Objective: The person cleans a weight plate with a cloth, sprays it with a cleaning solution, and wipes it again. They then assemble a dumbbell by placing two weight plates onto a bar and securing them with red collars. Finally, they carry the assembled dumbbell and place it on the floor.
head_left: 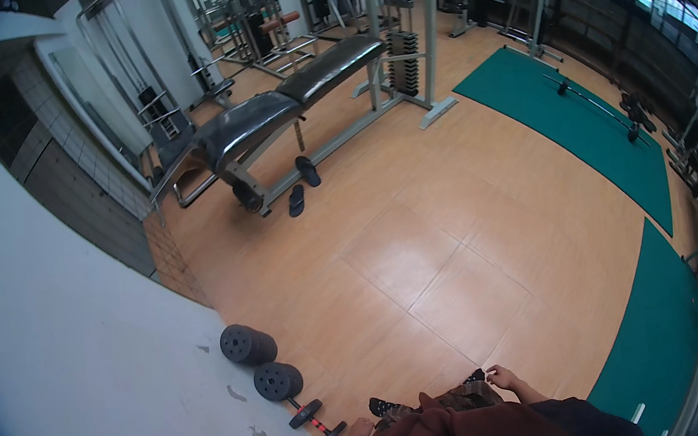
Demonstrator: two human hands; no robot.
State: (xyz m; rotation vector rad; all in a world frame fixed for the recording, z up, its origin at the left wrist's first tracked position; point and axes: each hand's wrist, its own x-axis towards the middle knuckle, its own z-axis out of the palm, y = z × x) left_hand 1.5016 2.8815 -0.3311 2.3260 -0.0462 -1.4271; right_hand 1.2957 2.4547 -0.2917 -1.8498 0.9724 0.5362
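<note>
Down low by the knees: left hand (359,431) curled, grip too hidden to tell, just beside a small red-and-black dumbbell (317,424) on the wood floor (422,235), right hand (502,375) bent with fingers pinched small near dark patterned cloth (469,394).

left hand (359,432) half hidden by sleeve | right hand (500,376) grip too small (unclear)

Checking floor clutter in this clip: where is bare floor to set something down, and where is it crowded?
Bare: the wide wooden floor between the bench, the green mats and the person's hands. Crowded: along the white wall, where weight plates and a small dumbbell bar lie near the left hand; machines fill the far end.
</note>
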